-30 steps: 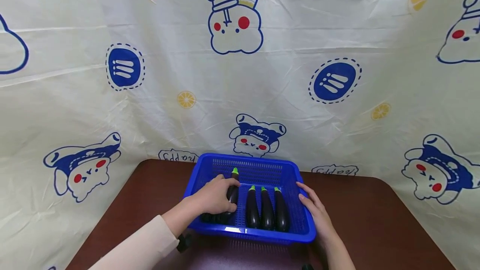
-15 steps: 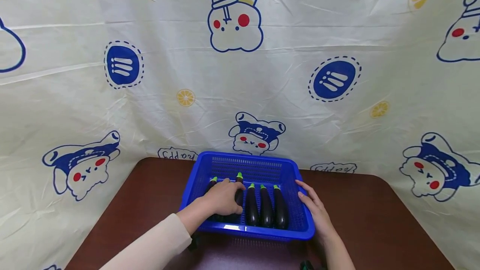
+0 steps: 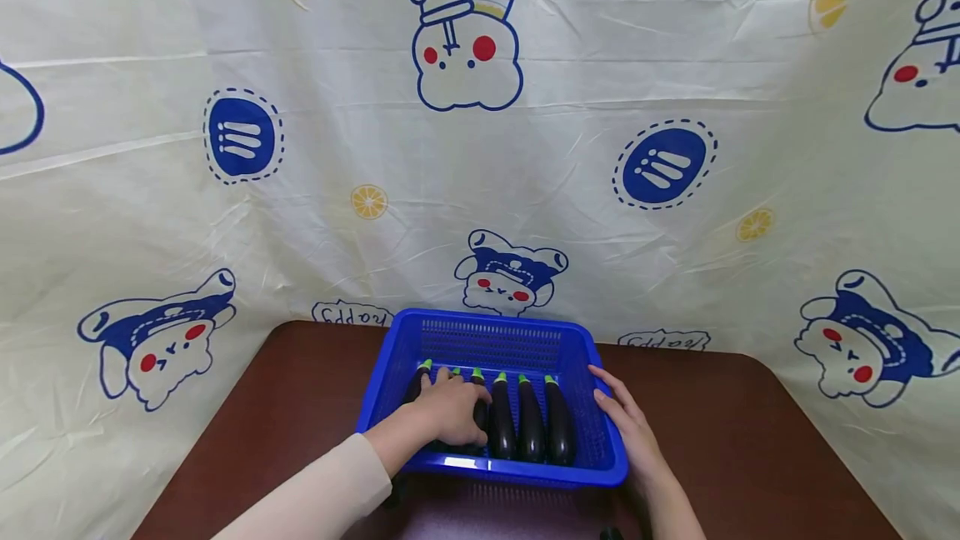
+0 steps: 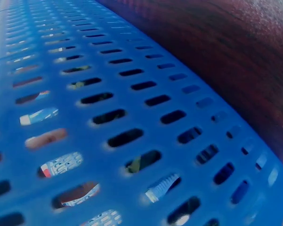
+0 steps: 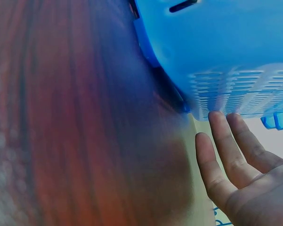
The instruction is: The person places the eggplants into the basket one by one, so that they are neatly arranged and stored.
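Observation:
Inside the blue plastic basket point(image 3: 607, 452), my left hand point(image 3: 448, 413) grips a dark eggplant point(image 3: 480, 415) with a green stem end, thumb and fingers on either side of it. To its right lie three more eggplants point(image 3: 531, 427) in a row, stems pointing away from me. Another eggplant point(image 3: 417, 382) shows at the basket's left, and one more stem peeks out behind my hand. My right hand point(image 3: 632, 427) rests against the basket's right side. In the right wrist view, straight fingers point(image 5: 221, 141) touch the slotted wall. The left wrist view meets only the basket wall point(image 4: 99, 136).
The basket stands on a dark brown table point(image 3: 750, 440), close to its far edge. A pale sheet point(image 3: 555, 173) with printed cartoon figures hangs behind and to the sides. Brown tabletop extends to the left and right of the basket.
The eggplant in my left hand has shifted right and its stem end has come down beside the row. My left hand moved right with it; the right hand stays at the basket's side.

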Demonstrator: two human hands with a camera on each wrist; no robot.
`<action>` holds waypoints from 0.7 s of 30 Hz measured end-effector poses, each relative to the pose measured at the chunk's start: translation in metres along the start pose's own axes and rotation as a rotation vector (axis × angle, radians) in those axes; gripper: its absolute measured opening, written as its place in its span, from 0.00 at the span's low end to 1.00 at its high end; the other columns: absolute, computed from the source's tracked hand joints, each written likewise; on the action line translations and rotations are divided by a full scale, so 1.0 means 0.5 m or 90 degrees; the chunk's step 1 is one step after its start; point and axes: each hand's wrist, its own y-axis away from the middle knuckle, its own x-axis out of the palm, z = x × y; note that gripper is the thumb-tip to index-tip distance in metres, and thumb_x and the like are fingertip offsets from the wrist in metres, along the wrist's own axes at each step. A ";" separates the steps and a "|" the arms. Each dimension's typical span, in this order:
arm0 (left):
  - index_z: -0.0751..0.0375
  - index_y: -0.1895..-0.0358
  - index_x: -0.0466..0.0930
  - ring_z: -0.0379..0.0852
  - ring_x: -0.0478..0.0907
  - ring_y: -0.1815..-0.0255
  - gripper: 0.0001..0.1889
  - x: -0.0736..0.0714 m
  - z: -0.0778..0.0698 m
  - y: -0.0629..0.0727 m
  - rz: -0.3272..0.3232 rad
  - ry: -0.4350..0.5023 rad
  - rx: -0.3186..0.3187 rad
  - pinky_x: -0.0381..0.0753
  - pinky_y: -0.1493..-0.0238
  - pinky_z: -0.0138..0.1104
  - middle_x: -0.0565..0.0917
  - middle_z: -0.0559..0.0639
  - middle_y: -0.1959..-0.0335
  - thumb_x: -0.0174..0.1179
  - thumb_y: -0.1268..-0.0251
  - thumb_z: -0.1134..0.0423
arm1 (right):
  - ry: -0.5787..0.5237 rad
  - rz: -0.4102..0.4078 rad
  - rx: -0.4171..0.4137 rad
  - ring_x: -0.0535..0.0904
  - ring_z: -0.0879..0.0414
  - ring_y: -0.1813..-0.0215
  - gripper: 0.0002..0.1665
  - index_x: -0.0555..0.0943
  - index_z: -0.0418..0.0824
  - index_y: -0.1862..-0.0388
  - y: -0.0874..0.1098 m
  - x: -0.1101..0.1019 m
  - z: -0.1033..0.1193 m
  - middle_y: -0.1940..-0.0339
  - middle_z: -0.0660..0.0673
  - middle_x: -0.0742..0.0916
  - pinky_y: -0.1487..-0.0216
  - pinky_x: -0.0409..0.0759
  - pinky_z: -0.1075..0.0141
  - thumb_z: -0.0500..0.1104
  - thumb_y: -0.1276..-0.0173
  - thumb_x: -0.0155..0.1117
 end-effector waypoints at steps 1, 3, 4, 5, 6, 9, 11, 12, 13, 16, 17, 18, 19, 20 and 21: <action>0.41 0.36 0.83 0.65 0.65 0.26 0.29 0.000 0.001 0.000 0.003 0.000 0.000 0.54 0.26 0.71 0.80 0.55 0.33 0.75 0.43 0.45 | 0.000 0.000 -0.001 0.79 0.43 0.37 0.32 0.60 0.55 0.18 0.001 0.000 0.001 0.21 0.39 0.67 0.46 0.85 0.50 0.57 0.15 0.48; 0.41 0.35 0.82 0.65 0.63 0.24 0.29 0.000 0.002 0.001 0.007 0.004 -0.003 0.51 0.25 0.72 0.79 0.55 0.31 0.74 0.42 0.45 | -0.001 0.001 -0.004 0.79 0.43 0.37 0.32 0.60 0.55 0.18 0.002 0.000 0.003 0.21 0.39 0.67 0.46 0.85 0.51 0.57 0.16 0.48; 0.41 0.35 0.82 0.64 0.63 0.24 0.29 0.000 0.002 0.001 0.007 0.006 -0.005 0.51 0.25 0.72 0.79 0.55 0.31 0.74 0.42 0.45 | -0.002 0.003 -0.003 0.79 0.43 0.37 0.32 0.60 0.56 0.18 0.002 0.001 0.005 0.21 0.39 0.67 0.46 0.86 0.51 0.58 0.16 0.49; 0.41 0.35 0.82 0.64 0.63 0.23 0.29 0.001 0.003 0.002 0.008 0.007 -0.007 0.50 0.25 0.72 0.79 0.54 0.31 0.74 0.41 0.45 | -0.001 0.004 -0.004 0.79 0.43 0.37 0.32 0.60 0.55 0.18 0.002 0.001 0.006 0.21 0.39 0.67 0.46 0.86 0.52 0.58 0.16 0.49; 0.41 0.35 0.82 0.64 0.62 0.23 0.29 0.001 0.003 0.002 0.009 0.007 -0.009 0.50 0.25 0.73 0.79 0.54 0.30 0.73 0.41 0.45 | 0.001 0.005 -0.003 0.79 0.44 0.37 0.32 0.60 0.55 0.18 0.002 0.001 0.007 0.21 0.39 0.67 0.46 0.86 0.52 0.58 0.16 0.49; 0.41 0.34 0.82 0.64 0.62 0.22 0.30 0.001 0.005 0.005 0.013 0.009 -0.013 0.50 0.25 0.73 0.78 0.54 0.30 0.73 0.41 0.44 | 0.004 0.007 -0.001 0.79 0.44 0.37 0.32 0.60 0.55 0.18 0.003 0.003 0.008 0.20 0.39 0.66 0.46 0.86 0.52 0.58 0.16 0.48; 0.41 0.33 0.81 0.64 0.61 0.22 0.30 0.000 0.005 0.009 0.014 0.009 -0.013 0.51 0.25 0.72 0.78 0.55 0.30 0.72 0.40 0.44 | 0.003 0.006 -0.002 0.79 0.44 0.38 0.32 0.60 0.55 0.18 0.004 0.004 0.008 0.20 0.39 0.66 0.47 0.86 0.52 0.58 0.16 0.48; 0.41 0.33 0.81 0.64 0.61 0.22 0.30 0.000 0.005 0.011 0.016 0.010 -0.014 0.51 0.25 0.72 0.78 0.55 0.29 0.72 0.40 0.44 | 0.003 0.004 -0.001 0.79 0.44 0.38 0.32 0.60 0.55 0.18 0.005 0.005 0.006 0.20 0.39 0.66 0.47 0.86 0.53 0.58 0.16 0.48; 0.41 0.32 0.80 0.64 0.61 0.22 0.30 0.001 0.005 0.012 0.019 0.010 -0.015 0.51 0.25 0.72 0.78 0.55 0.29 0.71 0.39 0.44 | 0.002 0.005 0.000 0.79 0.44 0.38 0.32 0.60 0.55 0.18 0.006 0.005 0.005 0.20 0.39 0.66 0.47 0.86 0.53 0.57 0.16 0.48; 0.41 0.31 0.79 0.64 0.60 0.22 0.30 0.002 0.006 0.015 0.023 0.007 -0.021 0.52 0.25 0.71 0.77 0.55 0.29 0.70 0.38 0.44 | -0.001 0.009 0.001 0.80 0.46 0.39 0.32 0.60 0.54 0.18 0.007 0.007 0.003 0.21 0.38 0.66 0.47 0.86 0.53 0.57 0.15 0.48; 0.41 0.31 0.79 0.64 0.60 0.22 0.30 0.002 0.007 0.014 0.023 0.006 -0.021 0.52 0.24 0.71 0.77 0.56 0.29 0.70 0.37 0.44 | -0.002 0.008 0.001 0.80 0.46 0.39 0.32 0.60 0.54 0.18 0.007 0.007 0.003 0.21 0.39 0.66 0.48 0.86 0.53 0.57 0.15 0.48; 0.41 0.31 0.79 0.64 0.60 0.22 0.30 0.002 0.007 0.012 0.020 0.006 -0.020 0.53 0.25 0.71 0.77 0.56 0.29 0.70 0.37 0.44 | -0.004 0.005 -0.001 0.80 0.46 0.40 0.31 0.60 0.54 0.18 0.006 0.006 0.002 0.22 0.39 0.67 0.48 0.86 0.53 0.57 0.15 0.48; 0.41 0.31 0.79 0.64 0.60 0.22 0.29 0.002 0.007 0.011 0.017 0.008 -0.017 0.53 0.25 0.70 0.76 0.57 0.28 0.69 0.36 0.44 | -0.006 0.003 -0.003 0.80 0.46 0.40 0.31 0.60 0.54 0.18 0.005 0.005 0.002 0.22 0.38 0.67 0.48 0.86 0.53 0.57 0.15 0.48; 0.42 0.31 0.79 0.64 0.60 0.22 0.29 0.001 0.008 0.009 0.012 0.011 -0.014 0.53 0.25 0.70 0.76 0.58 0.28 0.69 0.36 0.45 | -0.006 -0.002 -0.006 0.81 0.46 0.41 0.31 0.61 0.54 0.18 0.004 0.004 0.001 0.23 0.38 0.68 0.49 0.86 0.52 0.57 0.15 0.48; 0.42 0.31 0.79 0.65 0.60 0.21 0.29 0.000 0.009 0.008 0.007 0.016 -0.010 0.53 0.24 0.71 0.76 0.58 0.28 0.69 0.35 0.45 | -0.004 -0.006 -0.010 0.81 0.46 0.41 0.31 0.61 0.54 0.18 0.003 0.003 0.000 0.23 0.38 0.68 0.49 0.86 0.52 0.56 0.15 0.48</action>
